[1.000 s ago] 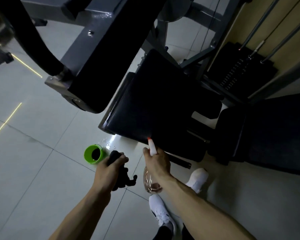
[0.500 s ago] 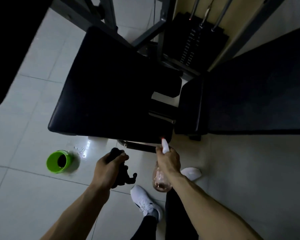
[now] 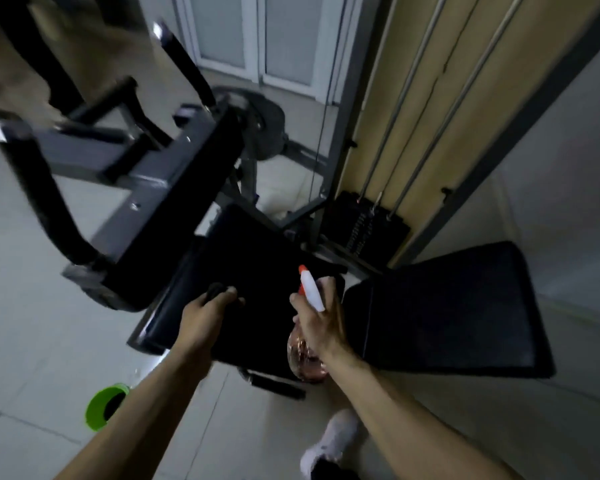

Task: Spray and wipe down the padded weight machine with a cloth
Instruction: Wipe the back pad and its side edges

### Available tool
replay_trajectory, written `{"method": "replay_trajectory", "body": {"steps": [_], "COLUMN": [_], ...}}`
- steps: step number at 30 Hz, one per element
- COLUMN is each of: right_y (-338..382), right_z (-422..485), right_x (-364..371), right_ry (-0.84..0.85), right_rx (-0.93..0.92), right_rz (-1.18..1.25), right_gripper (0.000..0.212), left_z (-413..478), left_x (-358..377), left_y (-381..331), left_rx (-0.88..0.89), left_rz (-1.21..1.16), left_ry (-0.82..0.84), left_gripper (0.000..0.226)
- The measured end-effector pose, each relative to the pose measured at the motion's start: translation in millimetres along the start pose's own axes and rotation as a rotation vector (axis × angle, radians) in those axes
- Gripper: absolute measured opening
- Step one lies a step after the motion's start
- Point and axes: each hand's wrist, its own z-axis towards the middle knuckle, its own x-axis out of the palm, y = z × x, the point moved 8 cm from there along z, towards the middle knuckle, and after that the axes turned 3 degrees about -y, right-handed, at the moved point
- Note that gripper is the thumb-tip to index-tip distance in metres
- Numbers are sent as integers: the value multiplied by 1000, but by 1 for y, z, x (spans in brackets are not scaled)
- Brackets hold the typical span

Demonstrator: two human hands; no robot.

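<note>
The weight machine has a black padded seat (image 3: 253, 258) in the middle and a second black pad (image 3: 458, 306) to its right. My left hand (image 3: 205, 315) grips a bunched dark cloth (image 3: 217, 289) over the seat's near left part. My right hand (image 3: 321, 323) holds a clear spray bottle (image 3: 303, 355) with pinkish liquid. Its white head with an orange nozzle (image 3: 309, 287) points up and away over the seat.
A grey steel arm with a black padded block (image 3: 160, 216) and curved black handle (image 3: 45, 216) juts in from the left, above the seat. The weight stack (image 3: 364, 230) and guide rods stand behind. A green cup (image 3: 104, 405) sits on the tiled floor at lower left. My white shoe (image 3: 336, 441) is below.
Both hands have risen from below the seat's front edge to above the seat. The view has tilted upward, bringing the machine's arm and far doors into sight.
</note>
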Motion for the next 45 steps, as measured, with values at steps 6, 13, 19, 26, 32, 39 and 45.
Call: {"method": "replay_trajectory", "body": {"steps": [6, 13, 19, 26, 32, 39, 45], "right_y": [164, 300, 358, 365, 372, 287, 132], "right_z": [25, 72, 136, 168, 168, 211, 212], "right_x": [18, 74, 136, 213, 230, 169, 113], "right_ry": [38, 202, 349, 494, 617, 629, 871], "right_rx": [-356, -583, -738, -718, -715, -320, 478], "right_rz": [28, 10, -110, -39, -23, 260, 294], "right_gripper": [58, 21, 24, 28, 56, 51, 37], "left_z": [3, 31, 45, 48, 58, 94, 152], "left_x": [-12, -43, -50, -50, -32, 19, 94], "left_y": [-112, -202, -232, -222, -207, -184, -140], "left_rx": [154, 266, 240, 169, 51, -30, -84], "left_rz": [-173, -214, -288, -266, -386, -397, -381], "left_ry": [-102, -306, -411, -460, -242, -93, -182], "left_gripper": [16, 15, 14, 11, 37, 36, 38]}}
